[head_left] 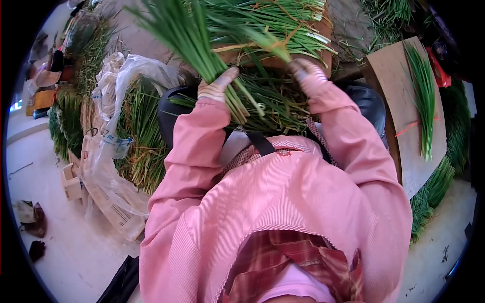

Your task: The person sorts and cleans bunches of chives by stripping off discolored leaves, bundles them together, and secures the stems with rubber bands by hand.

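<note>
My left grip point(218, 85) is just left of the top middle of the frame, and it is wrapped tight around a big green bunch point(196, 46). The long leaves lean up to the upper left of the frame and look a bit blurry at the tips. The pale ends poke out below my fingers, pointing down and to the right. My right grip point(309, 78) is right of the top middle, and it is blurry too. Its fingers look curled around the thin end of a small bunch point(270, 44), which points to the upper left. My hands are well apart, and both have stripy cloth on them. My pink sleeves point(198, 132) come up from the bottom of the frame. Between and below my hands, lots of loose stalks point(275, 98) lie in a messy heap. At the top middle there is a brown worktop point(325, 25), with more long stalks point(252, 17) spread over it, their white ends to the right. On the right side of the frame, a tied bunch point(422, 96) with a red tie point(407, 129) lies on a flat board point(391, 88). On the left, a clear plastic bag point(132, 68) sits beside a thick pile of stalks point(144, 123), and a pale basket point(118, 212) is below that.
</note>
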Demonstrator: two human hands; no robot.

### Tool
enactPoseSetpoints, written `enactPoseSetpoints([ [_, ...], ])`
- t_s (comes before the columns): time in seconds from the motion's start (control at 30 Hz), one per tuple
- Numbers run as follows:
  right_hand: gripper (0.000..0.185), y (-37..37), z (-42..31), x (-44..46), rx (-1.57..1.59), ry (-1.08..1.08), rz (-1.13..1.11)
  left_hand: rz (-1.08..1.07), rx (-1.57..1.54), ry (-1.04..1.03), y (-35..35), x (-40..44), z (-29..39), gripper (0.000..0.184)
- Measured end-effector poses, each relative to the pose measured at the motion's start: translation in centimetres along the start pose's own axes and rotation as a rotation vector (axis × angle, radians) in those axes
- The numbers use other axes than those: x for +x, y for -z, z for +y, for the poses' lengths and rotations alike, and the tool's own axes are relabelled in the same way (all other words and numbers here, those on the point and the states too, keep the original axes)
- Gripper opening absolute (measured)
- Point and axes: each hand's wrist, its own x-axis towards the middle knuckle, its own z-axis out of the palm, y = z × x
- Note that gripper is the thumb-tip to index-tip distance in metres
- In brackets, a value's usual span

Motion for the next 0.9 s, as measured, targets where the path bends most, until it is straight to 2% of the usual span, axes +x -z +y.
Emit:
enactPoseSetpoints([
  [0.03,0.027,1.3,-2.2,-0.4,0.438,-0.145,-0.045,0.068,-0.068,0.046,-0.2,-0.7,0.7,0.022],
  [0.07,0.025,1.7,-3.6,-1.0,0.569,-0.166,0.057,0.101,-0.211,0.066,0.1,-0.3,0.5,0.022],
  [0.1,0.024,2.0,-4.3,-1.6,0.696,-0.190,0.160,0.099,-0.219,0.072,0.6,0.6,-0.4,0.022],
  [0.13,0.022,2.5,-3.3,-0.8,0.548,-0.372,0.114,0.005,-0.337,0.148,0.8,1.7,-1.4,0.019],
  [0.17,0.022,2.8,-2.2,-1.4,0.547,-0.371,0.123,-0.095,-0.447,0.223,1.1,2.5,-2.2,0.018],
  [0.23,0.025,2.2,-3.4,-3.5,0.398,-0.545,-0.053,-0.119,-0.487,0.182,0.2,1.8,-2.3,0.018],
  [0.27,0.024,2.2,-4.2,-4.0,0.599,-0.435,-0.132,-0.164,-0.525,0.191,0.5,2.1,-2.7,0.018],
  [0.3,0.025,2.1,-4.9,-4.2,0.604,-0.303,-0.134,-0.199,-0.557,0.206,0.9,1.9,-3.0,0.020],
  [0.37,0.022,1.8,-5.3,-3.8,0.534,-0.336,0.092,-0.167,-0.499,0.172,1.1,1.4,-3.6,0.021],
  [0.43,0.018,2.4,-4.4,-4.1,0.379,-0.418,-0.088,-0.074,-0.391,0.124,0.6,0.3,-3.3,0.024],
  [0.5,0.018,2.5,-4.5,-5.0,0.424,-0.433,-0.359,-0.160,-0.337,0.044,1.3,0.7,-3.4,0.025],
  [0.57,0.020,1.7,-4.1,-5.6,0.554,-0.463,-0.389,-0.109,-0.281,0.072,1.8,0.6,-3.7,0.026],
  [0.63,0.023,1.4,-3.1,-5.2,0.582,-0.353,-0.477,-0.052,-0.178,0.103,1.7,1.0,-3.2,0.028],
  [0.7,0.025,1.7,-2.8,-5.3,0.405,-0.318,-0.483,-0.004,-0.077,0.131,1.1,1.4,-2.6,0.031],
  [0.73,0.026,1.5,-2.1,-5.3,0.385,-0.309,-0.497,-0.053,-0.063,0.136,0.7,1.1,-2.8,0.037],
  [0.83,0.030,1.2,-1.8,-5.8,0.263,-0.196,-0.546,-0.067,0.006,0.200,-1.1,1.0,-3.5,0.037],
  [0.9,0.033,1.2,-1.8,-5.7,0.232,-0.197,-0.556,-0.115,0.033,0.226,-2.1,1.3,-3.6,0.033],
])
